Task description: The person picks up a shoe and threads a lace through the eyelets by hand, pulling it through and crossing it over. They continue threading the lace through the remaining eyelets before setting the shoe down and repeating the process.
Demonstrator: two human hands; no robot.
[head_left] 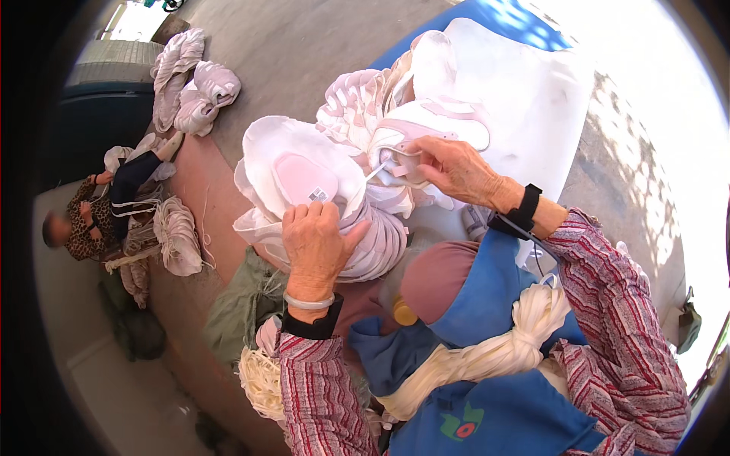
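My left hand point(313, 242) has its fingers curled over the near edge of a white and pale pink shoe upper point(262, 152), which lies open on a nested stack of uppers point(378, 247). To the right, my right hand point(460, 169) pinches the edge of another white and pink shoe upper point(433, 121); its fingertips are partly hidden. A short white lace point(376, 172) sticks out beside those fingertips, its other end out of sight. Behind both hands, more uppers point(346, 102) lean together in a row.
A white sheet point(525, 91) lies over a blue surface point(487, 14) at the back. Across my blue apron point(494, 414) rests a tied bundle of cream laces point(487, 353). A green sack point(243, 304) stands at left; beyond, another person point(91, 220) sits near bundled uppers point(179, 235).
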